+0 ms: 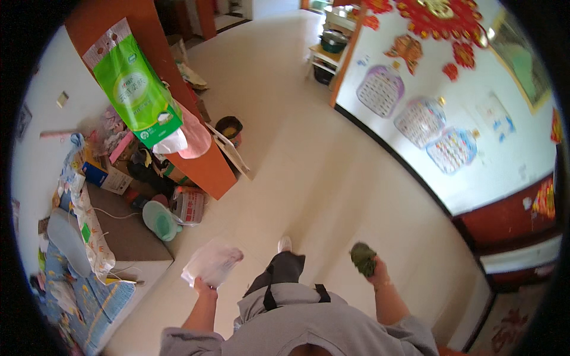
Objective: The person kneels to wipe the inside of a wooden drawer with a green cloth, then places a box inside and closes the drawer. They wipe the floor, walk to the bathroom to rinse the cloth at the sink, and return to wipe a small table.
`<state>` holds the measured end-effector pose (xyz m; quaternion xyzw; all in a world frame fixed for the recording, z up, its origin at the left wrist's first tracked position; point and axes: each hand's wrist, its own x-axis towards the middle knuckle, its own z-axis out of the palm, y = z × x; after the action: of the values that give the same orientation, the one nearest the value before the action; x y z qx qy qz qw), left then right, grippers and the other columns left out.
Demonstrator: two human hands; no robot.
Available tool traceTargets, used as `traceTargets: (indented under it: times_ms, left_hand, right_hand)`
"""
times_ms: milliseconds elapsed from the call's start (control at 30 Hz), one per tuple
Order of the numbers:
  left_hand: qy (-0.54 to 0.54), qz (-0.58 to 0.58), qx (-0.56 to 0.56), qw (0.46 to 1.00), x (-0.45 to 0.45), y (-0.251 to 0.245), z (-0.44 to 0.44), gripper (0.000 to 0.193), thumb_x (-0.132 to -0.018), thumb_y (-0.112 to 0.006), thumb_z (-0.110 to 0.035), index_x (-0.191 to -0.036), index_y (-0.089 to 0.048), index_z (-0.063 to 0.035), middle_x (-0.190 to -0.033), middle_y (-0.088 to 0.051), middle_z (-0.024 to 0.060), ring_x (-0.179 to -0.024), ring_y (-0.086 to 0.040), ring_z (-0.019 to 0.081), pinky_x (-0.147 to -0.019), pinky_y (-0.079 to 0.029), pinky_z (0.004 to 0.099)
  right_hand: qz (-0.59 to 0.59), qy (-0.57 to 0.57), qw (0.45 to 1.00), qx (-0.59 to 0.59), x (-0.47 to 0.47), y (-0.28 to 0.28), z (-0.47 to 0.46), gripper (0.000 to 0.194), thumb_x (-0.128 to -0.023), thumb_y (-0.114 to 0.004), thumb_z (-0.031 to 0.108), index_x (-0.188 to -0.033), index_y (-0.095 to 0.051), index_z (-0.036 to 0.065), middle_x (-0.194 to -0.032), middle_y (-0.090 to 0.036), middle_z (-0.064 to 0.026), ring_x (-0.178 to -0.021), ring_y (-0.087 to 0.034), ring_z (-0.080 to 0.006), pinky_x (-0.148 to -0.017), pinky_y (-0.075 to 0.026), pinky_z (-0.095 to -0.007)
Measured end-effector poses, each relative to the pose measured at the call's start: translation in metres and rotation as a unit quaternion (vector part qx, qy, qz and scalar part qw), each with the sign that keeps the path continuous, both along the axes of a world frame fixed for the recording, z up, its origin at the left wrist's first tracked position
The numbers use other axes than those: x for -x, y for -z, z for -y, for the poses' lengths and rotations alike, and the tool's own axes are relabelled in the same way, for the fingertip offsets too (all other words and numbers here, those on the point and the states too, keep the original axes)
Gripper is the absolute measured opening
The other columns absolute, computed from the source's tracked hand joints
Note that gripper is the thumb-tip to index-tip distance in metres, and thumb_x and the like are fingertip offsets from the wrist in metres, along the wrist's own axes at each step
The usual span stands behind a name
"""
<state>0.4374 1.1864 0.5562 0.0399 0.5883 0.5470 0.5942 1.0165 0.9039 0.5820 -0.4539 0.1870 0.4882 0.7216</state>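
Note:
My left hand [205, 289] grips a thin, whitish plastic bag [213, 262], held out over the pale floor. Something faintly pinkish shows at the bag's right end, too blurred to name. On the other side, my right hand [379, 272] is closed around a dark green bundle [363, 259] that looks leafy; its exact kind cannot be told. Between the two hands are my grey top, my dark trousers and one white shoe [285, 244] on the floor.
A green tissue pack [138, 91] hangs on an orange-brown partition [202, 175] at left. Below stand a pale green plastic basin [160, 221], a carton [116, 180] and a bed [95, 307]. A bucket [230, 129] sits beyond. Rightward, a wall [401, 147] carries posters; a rack [327, 55] holds pots.

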Motion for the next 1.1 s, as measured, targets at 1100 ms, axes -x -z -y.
traceTargets:
  times_ms: [1100]
  left_hand:
    - [-0.186, 0.075, 0.006, 0.98, -0.408, 0.036, -0.913, 0.05, -0.087, -0.061, -0.017, -0.135, -0.052, -0.0126, -0.131, -0.056, 0.0121, -0.117, -0.056, 0.0343, -0.094, -0.051, 0.0525]
  right_hand:
    - [0.126, -0.379, 0.911, -0.101, -0.382, -0.198, -0.947, 0.05, -0.095, -0.047, 0.023, -0.138, -0.053, -0.002, -0.133, -0.062, -0.0199, -0.119, -0.063, -0.0328, -0.099, -0.055, -0.0427]
